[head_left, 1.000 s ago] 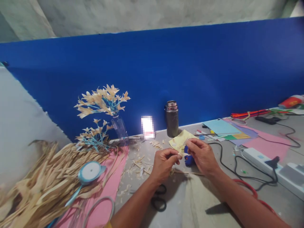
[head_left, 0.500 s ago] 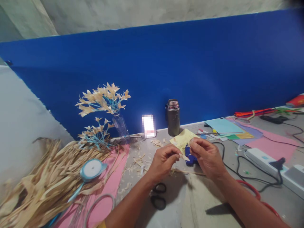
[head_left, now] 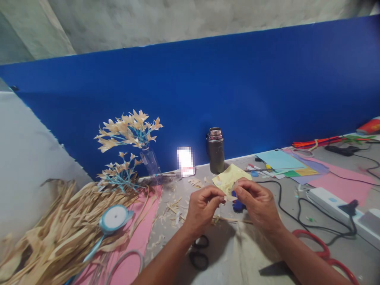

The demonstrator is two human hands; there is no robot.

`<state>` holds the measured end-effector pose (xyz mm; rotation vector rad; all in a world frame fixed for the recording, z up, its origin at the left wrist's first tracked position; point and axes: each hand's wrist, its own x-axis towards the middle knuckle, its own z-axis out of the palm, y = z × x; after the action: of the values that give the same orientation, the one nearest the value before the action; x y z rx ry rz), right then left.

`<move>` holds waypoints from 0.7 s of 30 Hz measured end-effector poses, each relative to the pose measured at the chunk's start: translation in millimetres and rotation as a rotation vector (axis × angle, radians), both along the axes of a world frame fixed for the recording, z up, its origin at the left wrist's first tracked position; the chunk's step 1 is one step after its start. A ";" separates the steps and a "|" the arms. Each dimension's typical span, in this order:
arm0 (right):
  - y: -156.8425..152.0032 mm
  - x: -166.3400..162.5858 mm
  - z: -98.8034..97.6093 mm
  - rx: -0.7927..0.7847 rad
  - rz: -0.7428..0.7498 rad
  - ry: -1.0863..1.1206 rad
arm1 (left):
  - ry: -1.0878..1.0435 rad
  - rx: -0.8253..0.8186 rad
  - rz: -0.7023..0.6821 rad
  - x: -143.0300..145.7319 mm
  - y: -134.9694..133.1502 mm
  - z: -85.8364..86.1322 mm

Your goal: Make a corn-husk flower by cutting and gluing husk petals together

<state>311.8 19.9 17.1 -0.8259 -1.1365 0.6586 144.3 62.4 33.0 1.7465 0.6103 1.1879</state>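
Behind everything stands a blue partition panel, and before it the cluttered grey desk. A large heap of dried corn husks fills the left side, partly over a pink sheet. Two bunches of artificial flowers stand near it: the taller bunch rises from a clear bottle, the smaller bunch sits lower, beside the heap. Both carry pale heads on blue stems and look finished; much of the husk seems unused.

A person's left hand and right hand meet above the middle of the desk. Red-handled scissors lie beneath the right forearm; an uncapped dark flask stands upright by the panel. Black scissor handles show beside the left forearm, and a tape roll rests on the husks.

A yellow paper lies just beyond the fingers. The pale petal piece is between the hands, pinched in the left grip. The right grip has thumb and forefinger drawn close beside it; whether anything is between them cannot be told. No blue stem shows on the piece, so it appears unfinished. Small pale shavings litter the desk.
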 end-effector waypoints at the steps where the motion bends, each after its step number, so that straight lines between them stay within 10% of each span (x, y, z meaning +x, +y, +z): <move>1: -0.2 -0.3 0.6 0.000 0.007 -0.013 | 0.012 0.052 0.004 0.0 -0.5 0.0; 21: 2.6 1.5 -7.8 -0.083 0.085 0.104 | 0.059 0.521 0.115 -2.9 4.7 0.7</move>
<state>313.3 22.4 9.3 -0.8079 -1.0599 0.8153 141.3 67.1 33.7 2.2091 0.4641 1.4725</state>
